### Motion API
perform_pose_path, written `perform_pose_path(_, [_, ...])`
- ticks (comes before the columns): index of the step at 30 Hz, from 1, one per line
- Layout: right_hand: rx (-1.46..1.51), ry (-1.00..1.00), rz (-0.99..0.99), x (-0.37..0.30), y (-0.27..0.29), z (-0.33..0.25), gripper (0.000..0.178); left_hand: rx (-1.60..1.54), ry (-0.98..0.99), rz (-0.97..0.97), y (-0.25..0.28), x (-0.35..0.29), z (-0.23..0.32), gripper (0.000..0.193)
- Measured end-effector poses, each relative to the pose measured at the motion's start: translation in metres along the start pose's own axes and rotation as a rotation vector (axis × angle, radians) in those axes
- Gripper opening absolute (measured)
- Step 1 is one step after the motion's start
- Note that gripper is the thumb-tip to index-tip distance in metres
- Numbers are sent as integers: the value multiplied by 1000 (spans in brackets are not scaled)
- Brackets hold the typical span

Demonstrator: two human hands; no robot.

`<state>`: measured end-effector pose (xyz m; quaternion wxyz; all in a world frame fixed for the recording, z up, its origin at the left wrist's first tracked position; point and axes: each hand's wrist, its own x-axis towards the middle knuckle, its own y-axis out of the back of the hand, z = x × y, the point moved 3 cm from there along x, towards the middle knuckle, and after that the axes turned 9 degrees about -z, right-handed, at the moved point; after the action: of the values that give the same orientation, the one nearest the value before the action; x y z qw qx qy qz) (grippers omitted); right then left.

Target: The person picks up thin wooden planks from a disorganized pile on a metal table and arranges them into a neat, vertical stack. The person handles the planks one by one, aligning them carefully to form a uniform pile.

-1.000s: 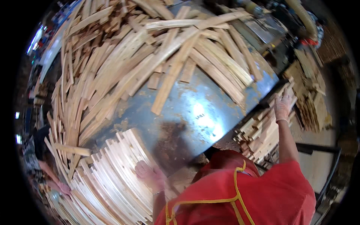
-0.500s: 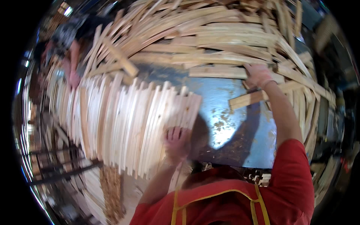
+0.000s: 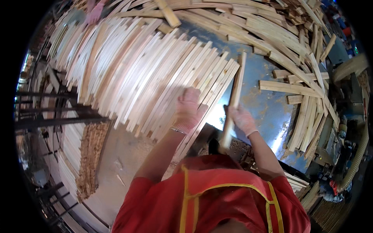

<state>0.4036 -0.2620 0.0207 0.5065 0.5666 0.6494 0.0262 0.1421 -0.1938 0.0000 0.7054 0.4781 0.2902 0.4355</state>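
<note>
My right hand (image 3: 243, 121), in a pale glove, is closed round a single wooden strip (image 3: 237, 86). That strip stands out slightly blurred, just right of a long row of wooden strips (image 3: 155, 73) lying side by side. On the right end of this row rests my left hand (image 3: 189, 106), gloved too, its palm down and fingers laid over the strips. Beneath the held strip shows the shiny blue-grey metal tabletop (image 3: 258, 97), dusted with wood bits.
Loose wooden strips (image 3: 268, 31) are heaped across the far side and down the right. Another person's gloved hand (image 3: 94, 14) touches the row's far left end. Dark metal bars (image 3: 58, 121) jut in at left, near a wood stack (image 3: 91, 159). A ribbed hose (image 3: 359, 151) hangs at right.
My right hand has come back from the far heap toward me, now gripping a strip. My left hand stays on the row. The whole view has shifted, with the row appearing higher.
</note>
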Motion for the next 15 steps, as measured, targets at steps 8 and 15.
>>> perform_pose_path(8, [470, 135, -61, 0, -34, -18, 86, -1203, 968, 679, 19, -203, -172, 59])
perform_pose_path(15, [888, 84, 227, 24, -8, -24, 89, -1093, 445, -277, -28, -218, -69, 26])
